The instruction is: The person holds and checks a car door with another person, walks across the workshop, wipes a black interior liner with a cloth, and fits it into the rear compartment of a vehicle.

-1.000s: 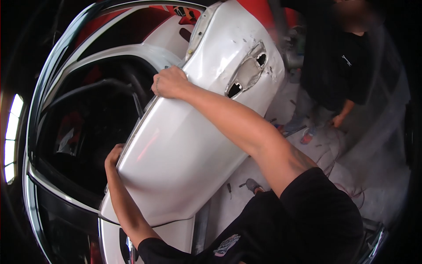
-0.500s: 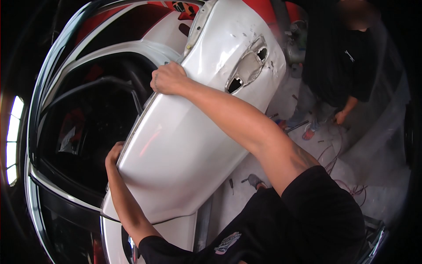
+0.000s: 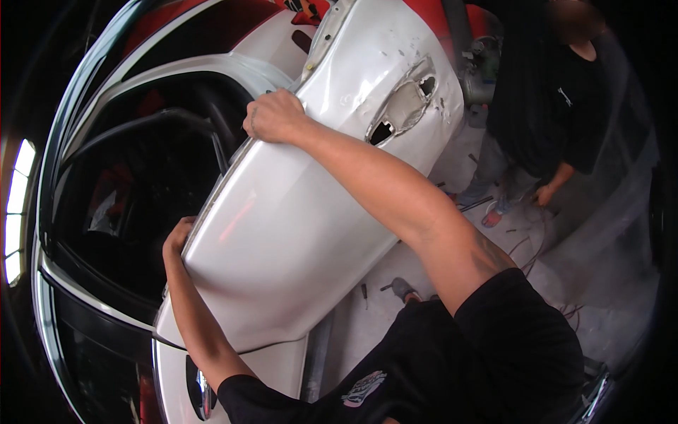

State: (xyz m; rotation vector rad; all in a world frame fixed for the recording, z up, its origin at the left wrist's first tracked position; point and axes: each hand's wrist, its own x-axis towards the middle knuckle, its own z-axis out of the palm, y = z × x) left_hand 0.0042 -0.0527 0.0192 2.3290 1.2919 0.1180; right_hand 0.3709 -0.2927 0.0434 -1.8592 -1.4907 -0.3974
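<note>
I hold the long edge of a big, white, shiny, curved car panel (image 3: 279,240) with both of my bare hands. My right hand (image 3: 275,116) is closed over the edge farther up, and my left hand (image 3: 178,237) hooks over it lower down, with its fingertips hidden. The panel lies right in front of me, beside a wide, dark opening (image 3: 148,184) in the car. As for what looks done, the low end lines up with a white car door (image 3: 268,371) that has a shiny silver handle (image 3: 203,396), and only a thin dark gap runs between them. I can't tell if the panel is fixed on or loose. What looks left, I think, is the hurt part near the other end. There I see a rough, grey, oval patch (image 3: 404,106), two black holes (image 3: 382,133) with ragged edges, and small dark nicks (image 3: 445,109) around it. At the top end, a pale grey lip (image 3: 326,39) shows bare. Lower down, the panel looks smooth, with a little pink gleam (image 3: 236,219).
</note>
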